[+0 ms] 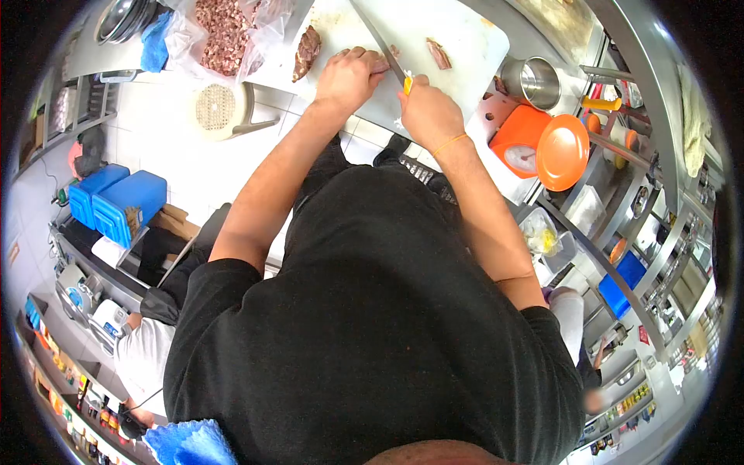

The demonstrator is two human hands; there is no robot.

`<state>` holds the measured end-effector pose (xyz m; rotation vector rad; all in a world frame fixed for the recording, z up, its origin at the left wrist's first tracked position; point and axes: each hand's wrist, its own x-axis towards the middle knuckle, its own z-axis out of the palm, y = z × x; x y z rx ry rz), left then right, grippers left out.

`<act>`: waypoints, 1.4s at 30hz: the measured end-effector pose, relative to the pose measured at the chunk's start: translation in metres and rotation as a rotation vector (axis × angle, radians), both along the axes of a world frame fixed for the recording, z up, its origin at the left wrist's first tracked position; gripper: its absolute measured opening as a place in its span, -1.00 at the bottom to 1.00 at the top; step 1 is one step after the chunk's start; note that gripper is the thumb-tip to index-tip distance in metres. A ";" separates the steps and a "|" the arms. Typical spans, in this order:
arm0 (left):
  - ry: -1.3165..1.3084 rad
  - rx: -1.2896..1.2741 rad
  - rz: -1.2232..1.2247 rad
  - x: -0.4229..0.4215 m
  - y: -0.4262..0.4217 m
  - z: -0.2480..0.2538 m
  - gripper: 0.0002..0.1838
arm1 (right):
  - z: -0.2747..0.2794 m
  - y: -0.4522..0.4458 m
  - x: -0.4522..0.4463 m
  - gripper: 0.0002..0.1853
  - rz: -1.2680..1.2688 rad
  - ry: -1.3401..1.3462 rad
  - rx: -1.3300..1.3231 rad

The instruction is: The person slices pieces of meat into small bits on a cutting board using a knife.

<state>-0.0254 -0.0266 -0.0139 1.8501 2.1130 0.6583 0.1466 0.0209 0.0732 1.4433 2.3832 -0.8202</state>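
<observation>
A white cutting board (477,58) lies in front of me at the top of the head view. My right hand (432,115) grips the yellow handle of a knife (380,39), whose blade crosses the board pointing away from me. Close to the blade's left side, my left hand (349,77) has its bent fingers on a piece of meat (379,65), partly hidden by them. To the left rests a larger dark chunk of meat (307,54). Right of the knife lies a strip of meat (438,54). A clear plastic bag (263,27) holding diced meat (225,35) stands left of the board.
Right of the board are a metal pot (535,83), an orange scale (511,136) and an orange plate (563,153). A white stool (217,110) stands on the floor at left, with blue bins (128,203) beyond. Other people are behind me, one in a white shirt (146,360).
</observation>
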 end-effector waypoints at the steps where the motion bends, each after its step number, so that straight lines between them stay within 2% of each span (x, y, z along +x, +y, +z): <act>1: -0.018 0.008 -0.026 -0.001 0.000 -0.001 -0.84 | -0.009 -0.007 0.002 -0.59 -0.020 -0.001 0.000; 5: 0.014 -0.033 -0.054 -0.005 0.003 -0.005 -0.83 | -0.061 -0.012 -0.006 -0.55 -0.068 0.083 0.035; 7: 0.012 -0.030 -0.064 -0.007 0.002 -0.006 -0.79 | -0.066 0.001 -0.015 -0.57 -0.037 0.110 0.048; 11: -0.045 0.029 -0.063 -0.006 -0.004 0.003 -0.75 | -0.032 0.011 -0.015 -0.57 0.018 0.076 0.084; 15: -0.024 -0.039 0.008 -0.003 -0.008 0.012 -0.75 | -0.004 -0.002 -0.002 -0.59 0.031 0.015 0.049; 20: -0.058 -0.109 0.015 -0.005 -0.004 0.008 -0.78 | -0.011 -0.021 0.005 -0.59 0.000 -0.025 0.010; 26: -0.027 -0.062 -0.026 -0.009 -0.003 -0.005 -0.79 | -0.056 -0.005 -0.016 -0.59 -0.013 0.125 0.046; 34: -0.142 -0.066 0.044 -0.010 -0.011 0.008 -0.78 | -0.001 -0.009 -0.003 -0.58 0.047 0.016 0.003; 42: -0.132 -0.078 0.057 -0.020 0.000 -0.004 -0.80 | -0.008 -0.033 0.007 -0.59 -0.010 -0.023 -0.043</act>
